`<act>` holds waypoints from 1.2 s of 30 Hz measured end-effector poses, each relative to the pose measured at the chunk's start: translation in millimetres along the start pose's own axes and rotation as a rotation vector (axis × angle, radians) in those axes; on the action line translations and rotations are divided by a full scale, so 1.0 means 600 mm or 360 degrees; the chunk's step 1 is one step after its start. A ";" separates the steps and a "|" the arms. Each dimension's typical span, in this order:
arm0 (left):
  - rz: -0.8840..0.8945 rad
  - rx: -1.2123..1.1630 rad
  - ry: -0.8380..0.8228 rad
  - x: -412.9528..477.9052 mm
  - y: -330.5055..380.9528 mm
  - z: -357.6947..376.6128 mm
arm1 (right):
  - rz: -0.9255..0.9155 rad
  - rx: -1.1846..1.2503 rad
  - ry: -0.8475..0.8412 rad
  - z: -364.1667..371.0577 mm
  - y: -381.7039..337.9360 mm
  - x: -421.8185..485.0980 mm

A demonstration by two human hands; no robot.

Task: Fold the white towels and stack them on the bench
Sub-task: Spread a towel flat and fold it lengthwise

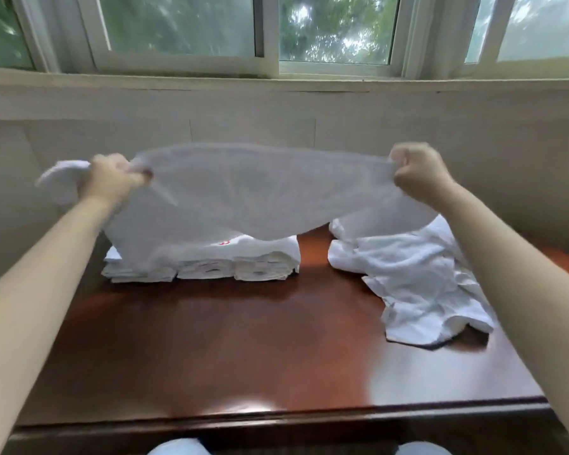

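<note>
Seemingly mid-shake, a person holds a white towel (260, 192) stretched between both hands across the middle of the frame, above a glossy reddish-brown tabletop (243, 339) that fills the lower half. The towel's long axis runs left to right, almost level, and its lower edge sags down in front of the stack of folded towels (211, 264) lying left of centre against the far wall. The cloth is blurred, so its exact edges are hard to place.

A loose heap of unfolded towels (418, 274) lies on the tabletop at the right of the frame, well apart from the stack, with bare wood between them.

The left hand (112, 180) grips one end at the left of the frame, fingers curled tight around bunched fabric, with a spare tuft of cloth sticking out past the knuckles. The right hand (418, 169) grips the opposite end at the right, fingers likewise clenched on the towel's corner. Both hands sit at about the same height, the arms reaching forward from the lower corners.

Judging by this, the fold is not yet started; the coming move likely turns on bringing the two ends together along that left-right axis, or laying the towel flat on the open wood nearer the person. The stack lies nearer the left hand.
</note>
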State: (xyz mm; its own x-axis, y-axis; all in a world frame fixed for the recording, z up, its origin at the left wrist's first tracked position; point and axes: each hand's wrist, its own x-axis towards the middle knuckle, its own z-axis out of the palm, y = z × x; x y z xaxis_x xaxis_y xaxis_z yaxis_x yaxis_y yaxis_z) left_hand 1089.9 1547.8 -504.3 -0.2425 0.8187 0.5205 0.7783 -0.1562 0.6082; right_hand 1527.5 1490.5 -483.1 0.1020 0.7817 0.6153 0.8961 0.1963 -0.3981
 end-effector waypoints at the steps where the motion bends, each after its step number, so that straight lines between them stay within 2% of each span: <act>1: 0.0031 0.0186 -0.0259 -0.028 -0.015 0.007 | -0.0036 -0.0126 -0.0369 0.016 0.004 -0.032; 3: 0.0064 0.0705 -0.0933 -0.090 -0.053 0.024 | -0.0042 -0.0446 -0.1157 0.067 0.016 -0.111; 5: -0.0104 0.1072 -0.1594 -0.157 -0.085 0.039 | 0.0066 -0.0534 -0.1700 0.128 0.029 -0.197; 7: -0.0399 0.1286 -0.2007 -0.206 -0.117 0.051 | 0.0112 -0.0561 -0.1893 0.178 0.041 -0.263; 8: -0.0480 0.1361 -0.2073 -0.221 -0.128 0.055 | 0.0126 -0.0537 -0.1890 0.190 0.047 -0.279; 10: -0.0442 0.1443 -0.1967 -0.233 -0.142 0.062 | 0.0226 -0.0346 -0.1752 0.198 0.057 -0.280; 13: -0.0293 0.1415 -0.1708 -0.233 -0.144 0.079 | 0.0546 0.0064 -0.1458 0.200 0.072 -0.253; 14: -0.0193 0.1375 -0.1608 -0.234 -0.141 0.088 | 0.0575 0.0057 -0.1302 0.202 0.079 -0.246; 16: 0.0007 0.1162 -0.1401 -0.239 -0.142 0.118 | 0.0449 -0.0230 -0.1053 0.215 0.093 -0.244; 17: 0.0043 0.0980 -0.1346 -0.246 -0.140 0.136 | 0.0403 -0.0341 -0.1045 0.224 0.100 -0.248; 19: 0.0077 0.0744 -0.1352 -0.268 -0.139 0.175 | 0.0298 -0.0486 -0.1275 0.246 0.108 -0.268; 21: 0.0098 0.0791 -0.1355 -0.294 -0.144 0.217 | 0.0135 -0.0674 -0.1414 0.272 0.115 -0.300; 25: 0.0053 0.0858 -0.0989 -0.325 -0.167 0.261 | 0.0118 -0.0679 -0.1148 0.287 0.124 -0.338; 28: 0.0058 0.0928 -0.0761 -0.326 -0.161 0.268 | 0.0095 -0.0741 -0.1051 0.279 0.117 -0.327; 33: -0.0100 0.1048 -0.0612 -0.304 -0.128 0.281 | 0.0133 -0.0752 -0.0890 0.288 0.104 -0.296; 36: -0.0013 0.1167 -0.0531 -0.304 -0.114 0.297 | 0.0282 -0.0633 -0.0817 0.308 0.124 -0.303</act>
State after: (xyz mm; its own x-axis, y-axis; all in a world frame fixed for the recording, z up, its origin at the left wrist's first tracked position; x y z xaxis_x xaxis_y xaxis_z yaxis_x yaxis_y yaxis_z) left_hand 1184.4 1507.8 -747.5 -0.1545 0.9582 0.2407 0.9874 0.1585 0.0027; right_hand 1495.9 1472.1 -750.3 0.1321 0.9836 0.1229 0.9856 -0.1171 -0.1216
